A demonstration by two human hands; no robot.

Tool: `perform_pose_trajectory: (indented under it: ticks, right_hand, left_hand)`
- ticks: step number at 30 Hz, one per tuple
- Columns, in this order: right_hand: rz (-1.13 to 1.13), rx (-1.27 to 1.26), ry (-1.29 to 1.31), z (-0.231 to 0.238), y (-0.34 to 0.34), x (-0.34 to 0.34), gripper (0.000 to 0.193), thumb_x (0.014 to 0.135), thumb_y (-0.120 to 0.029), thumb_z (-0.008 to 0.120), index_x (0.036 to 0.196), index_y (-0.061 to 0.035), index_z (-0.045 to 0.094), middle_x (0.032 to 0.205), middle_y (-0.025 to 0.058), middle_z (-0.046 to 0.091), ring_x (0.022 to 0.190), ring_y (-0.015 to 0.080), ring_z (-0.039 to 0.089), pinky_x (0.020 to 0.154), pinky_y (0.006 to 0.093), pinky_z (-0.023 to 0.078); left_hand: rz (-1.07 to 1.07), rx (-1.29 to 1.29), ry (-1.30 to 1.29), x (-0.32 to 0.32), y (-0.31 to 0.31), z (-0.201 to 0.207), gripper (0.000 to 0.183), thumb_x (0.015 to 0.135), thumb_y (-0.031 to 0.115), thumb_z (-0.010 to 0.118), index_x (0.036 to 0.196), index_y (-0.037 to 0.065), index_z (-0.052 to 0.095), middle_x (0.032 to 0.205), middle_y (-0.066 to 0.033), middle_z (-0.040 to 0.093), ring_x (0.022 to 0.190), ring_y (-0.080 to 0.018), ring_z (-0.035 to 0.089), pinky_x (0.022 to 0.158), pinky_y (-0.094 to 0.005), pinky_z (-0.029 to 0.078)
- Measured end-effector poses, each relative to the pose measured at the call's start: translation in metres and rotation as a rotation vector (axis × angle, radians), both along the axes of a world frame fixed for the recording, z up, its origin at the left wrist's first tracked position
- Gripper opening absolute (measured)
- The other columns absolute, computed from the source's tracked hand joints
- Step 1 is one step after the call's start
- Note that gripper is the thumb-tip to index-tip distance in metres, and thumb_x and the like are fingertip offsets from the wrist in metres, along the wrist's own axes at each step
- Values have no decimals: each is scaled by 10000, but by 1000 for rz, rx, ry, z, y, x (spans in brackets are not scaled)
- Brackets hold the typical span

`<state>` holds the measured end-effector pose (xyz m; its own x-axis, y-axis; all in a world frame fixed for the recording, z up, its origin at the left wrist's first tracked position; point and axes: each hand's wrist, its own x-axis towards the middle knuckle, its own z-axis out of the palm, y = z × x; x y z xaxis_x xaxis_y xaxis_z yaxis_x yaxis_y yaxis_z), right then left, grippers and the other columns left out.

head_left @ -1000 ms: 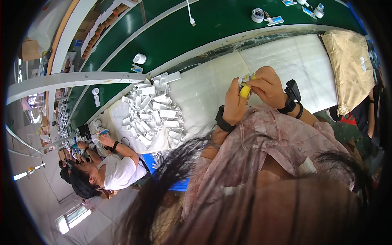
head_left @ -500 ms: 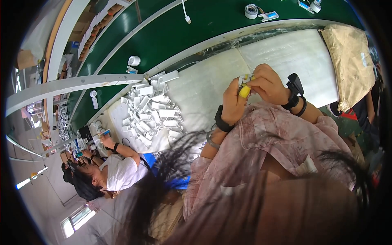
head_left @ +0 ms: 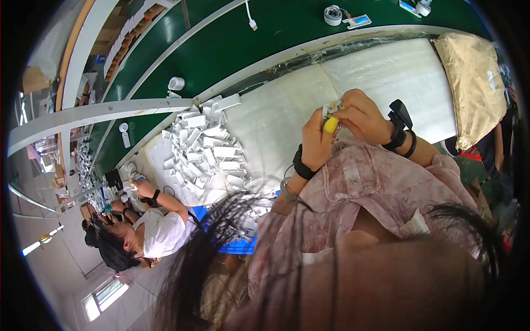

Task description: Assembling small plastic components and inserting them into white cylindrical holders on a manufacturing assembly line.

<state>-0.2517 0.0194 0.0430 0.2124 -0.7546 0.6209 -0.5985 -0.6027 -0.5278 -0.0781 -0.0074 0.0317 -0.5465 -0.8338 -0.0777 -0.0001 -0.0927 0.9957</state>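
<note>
In front of my chest, my left hand (head_left: 317,144) and my right hand (head_left: 362,117) meet with closed fingers around a small white plastic part (head_left: 326,111). A bright yellow piece (head_left: 331,124) shows between the fingertips, and a little more yellow appears by the right fingers. Whether the yellow is a covering on a finger or a separate thing, I cannot tell. My fingers hide much of the part. To the left of my hands lies a heap of white plastic housings (head_left: 207,149) on the pale worktop (head_left: 281,107).
Beyond the worktop runs a green conveyor belt (head_left: 226,52) carrying round white devices (head_left: 333,15) and a white cable (head_left: 252,19). A brown paper sheet (head_left: 472,83) lies at the right. A grey metal post (head_left: 105,112) crosses at left, near a co-worker in white (head_left: 165,231).
The devices on the green belt have shifted slightly left. The co-worker's raised hand has moved a little. My hands stay nearly in place around the white part.
</note>
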Motion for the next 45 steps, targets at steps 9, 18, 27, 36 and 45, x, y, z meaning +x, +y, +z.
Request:
perform_pose_trajectory:
  ticks: [9, 18, 27, 36, 45]
  right_hand:
    - [22, -69, -30, 0, 1, -2, 290, 665, -1, 744, 917, -45, 607, 858, 107, 529, 831, 306, 546, 727, 379, 455]
    - [49, -94, -38, 1, 6, -4, 290, 645, -19, 765, 905, -41, 639, 859, 95, 532, 849, 300, 561, 770, 396, 466]
    - [37, -122, -46, -2, 11, -6, 300, 639, -28, 776, 909, -41, 648, 864, 90, 536, 848, 293, 569, 775, 398, 474]
    - [26, -121, -55, -1, 15, -5, 303, 642, -10, 771, 917, -42, 648, 871, 96, 532, 832, 292, 563, 738, 386, 474]
    - [22, -88, -18, 6, 13, -4, 301, 669, -18, 752, 943, -42, 631, 837, 96, 543, 807, 286, 560, 697, 371, 456]
  left_hand:
    - [-73, 41, 52, 3, -3, 1, 357, 938, 133, 546, 1260, -13, 491, 793, -35, 574, 625, -80, 505, 560, -234, 426]
    - [-100, 12, 52, 6, 1, 4, 490, 917, 118, 575, 1361, -1, 405, 914, -59, 590, 674, -83, 528, 568, -223, 452]
    - [-84, 12, 26, 2, 6, 8, 555, 912, 114, 603, 1400, -1, 365, 932, -58, 590, 626, -75, 513, 531, -220, 444]
    - [-95, 85, 81, 2, 9, 13, 556, 918, 88, 585, 1412, 0, 345, 868, -30, 571, 586, -49, 474, 485, -207, 414]
    - [-68, -72, -27, 4, 9, -1, 453, 915, 74, 549, 1341, -15, 422, 924, -96, 602, 720, -143, 577, 647, -266, 481]
